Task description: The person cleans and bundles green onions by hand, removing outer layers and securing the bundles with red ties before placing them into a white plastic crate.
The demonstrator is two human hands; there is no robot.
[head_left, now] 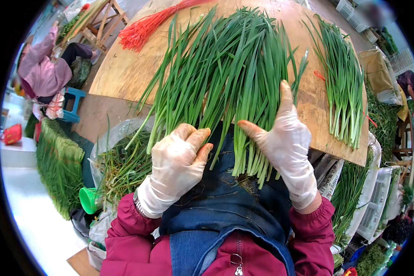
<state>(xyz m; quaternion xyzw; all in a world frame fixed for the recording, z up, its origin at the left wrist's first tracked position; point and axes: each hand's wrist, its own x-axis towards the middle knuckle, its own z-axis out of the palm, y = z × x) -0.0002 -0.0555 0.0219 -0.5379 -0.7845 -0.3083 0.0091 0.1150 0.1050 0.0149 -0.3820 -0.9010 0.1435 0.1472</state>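
Loose long green leaves lie fanned over the tabletop, pale stem ends overhanging its near edge. Left hand, gloved, at the pile's left part: fingers curled, thumb tip just apart from the index; whether leaves are gripped inside cannot be told from this angle. Right hand, gloved, at the pile's right side: thumb and index spread wide, nothing gripped. A separate leaf bundle lies to the right; red strands lie at far left
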